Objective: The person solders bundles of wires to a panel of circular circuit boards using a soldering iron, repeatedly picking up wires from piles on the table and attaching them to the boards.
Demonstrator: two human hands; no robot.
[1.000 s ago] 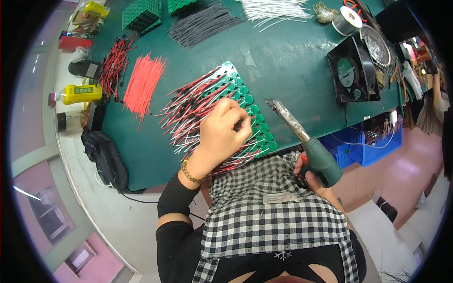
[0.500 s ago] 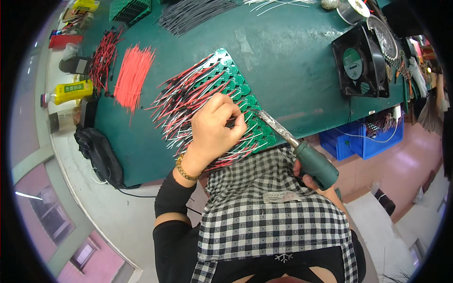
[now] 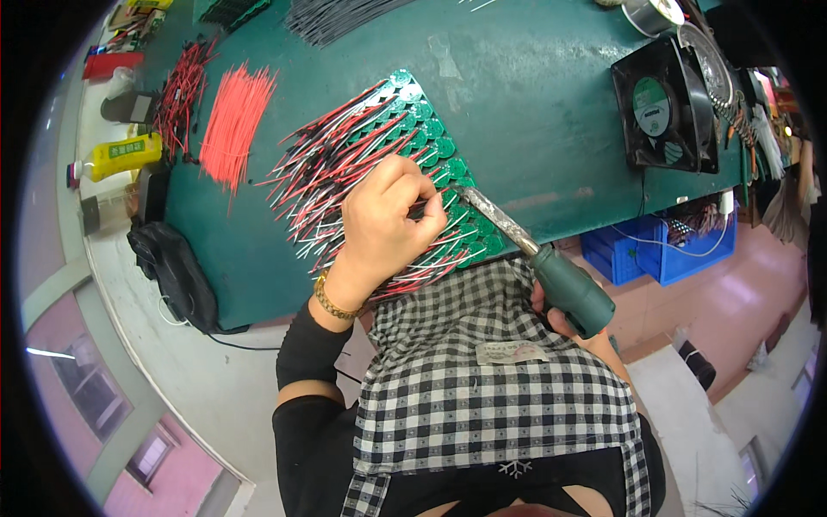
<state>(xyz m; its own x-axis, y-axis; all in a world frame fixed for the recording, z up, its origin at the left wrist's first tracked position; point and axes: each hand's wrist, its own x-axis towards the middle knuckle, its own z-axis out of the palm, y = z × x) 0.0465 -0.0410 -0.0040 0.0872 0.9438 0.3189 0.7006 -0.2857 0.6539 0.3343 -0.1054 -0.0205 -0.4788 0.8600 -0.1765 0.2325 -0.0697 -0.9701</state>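
Observation:
A panel of round green circuit boards lies on the bench, with many red, black and white wires fanning out leftward from it. My left hand is over the wires, thumb and forefinger pinched together on a thin wire at the panel. My right hand is wrapped round the dark green handle of a soldering iron; most of its fingers are hidden behind the handle. The iron's metal shaft slants up to the left, and its tip is at the boards close to my left fingertips. Exact contact is too small to tell.
Bundles of red wires and dark wires lie on the green bench. At the right are a black fan and a solder spool. A yellow bottle stands left; blue bins sit below the bench edge.
The whole view has shifted slightly, so the bench appears a little higher. Both hands keep their grips, and the iron's tip stays beside my left fingertips.

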